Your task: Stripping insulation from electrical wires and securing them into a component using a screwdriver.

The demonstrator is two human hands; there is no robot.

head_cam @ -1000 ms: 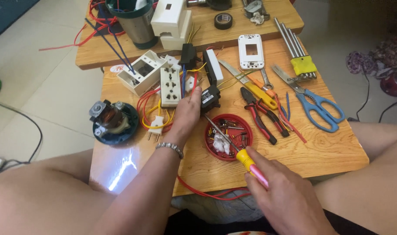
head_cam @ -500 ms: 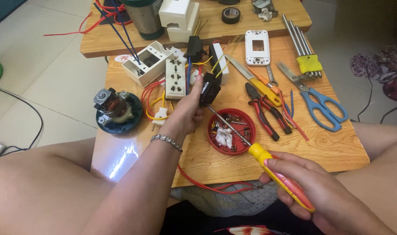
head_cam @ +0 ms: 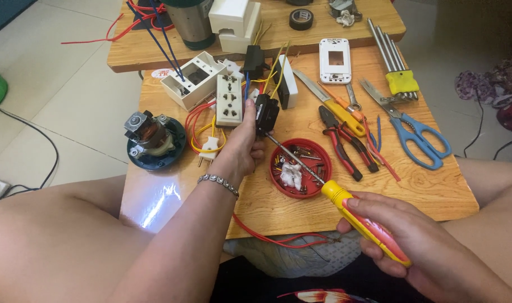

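Left hand grip clenched on black component, right hand grasping yellow-handled screwdriver, tip at component, above red dish on worktop.

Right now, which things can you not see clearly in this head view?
- Screwdriver tip: too small to tell where it meets the black part.
- Black part's lower end: hidden by the left hand.
- Screwdriver handle end: covered by the right hand.
- Red dish contents: small screws, too tiny to count.
- Green container: cut off by the top edge.

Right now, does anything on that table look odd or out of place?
Yes: a bare electric motor on its dark base hangs over the table's left edge, and a red wire droops off the front edge. Nothing looks spilled.
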